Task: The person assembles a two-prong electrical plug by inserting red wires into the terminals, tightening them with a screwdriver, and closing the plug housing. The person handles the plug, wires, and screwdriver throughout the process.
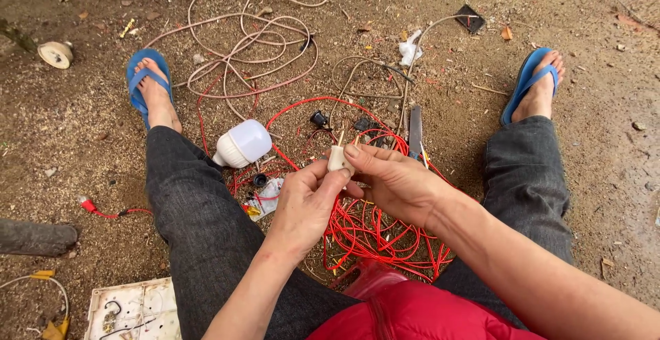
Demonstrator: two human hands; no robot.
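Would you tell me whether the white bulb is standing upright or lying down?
Lying down: the white bulb rests on its side on the dirt ground.

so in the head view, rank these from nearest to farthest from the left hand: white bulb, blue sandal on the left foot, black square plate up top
1. white bulb, just up-left of the left hand, by the knee.
2. blue sandal on the left foot, farther up-left.
3. black square plate, far up-right on the dirt.

The plug (338,158) is looking like smooth, matt white plastic with dull metal pins, and the bulb (242,143) is showing glossy white plastic. The red wire (375,226) is gleaming in slick plastic sheathing, lying on rough, gritty dirt ground (69,134). The trousers (199,216) are showing coarse grey cloth.
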